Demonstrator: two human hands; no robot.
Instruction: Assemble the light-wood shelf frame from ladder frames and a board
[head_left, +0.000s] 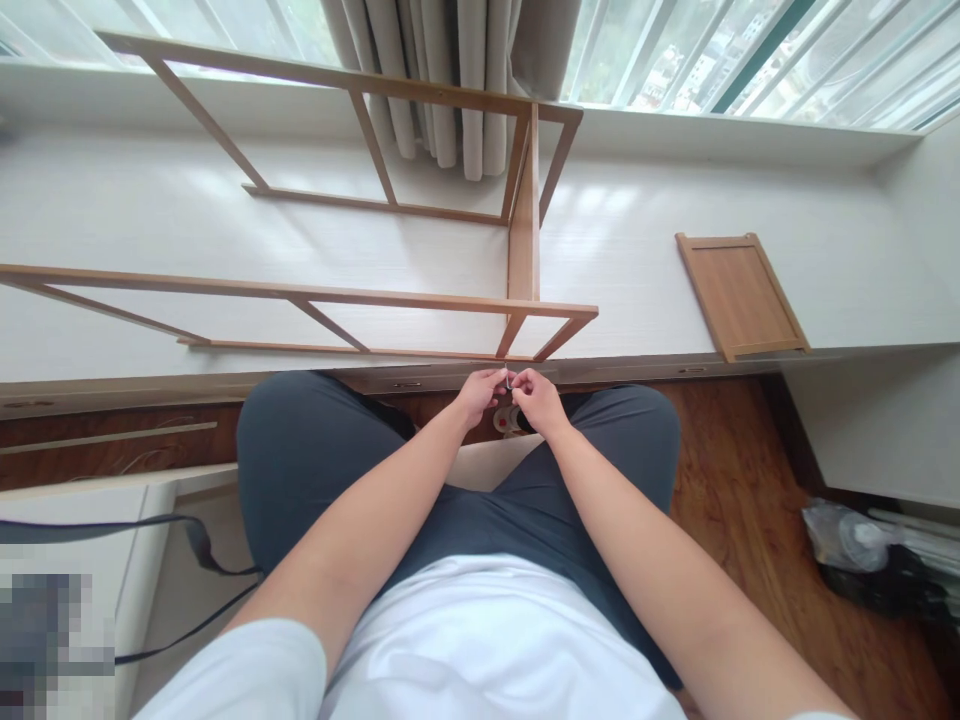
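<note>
My left hand (480, 392) and my right hand (535, 398) meet above my knees, fingertips pinched together on a tiny dark part (509, 381), too small to identify. Just below the hands sits a small white and red item (507, 420) between my legs. Directly ahead, a light wooden frame (523, 230) made of thin slats lies on the white ledge (150, 220); its near corner (581, 315) is a short way beyond my fingers.
A flat wooden panel (741, 295) lies on the ledge at right. Grey curtains (450, 70) hang by the window at the back. Dark wood floor (750, 480) runs under me. A plastic bag with parts (862, 545) lies at right. A black strap (187, 540) crosses a white surface at left.
</note>
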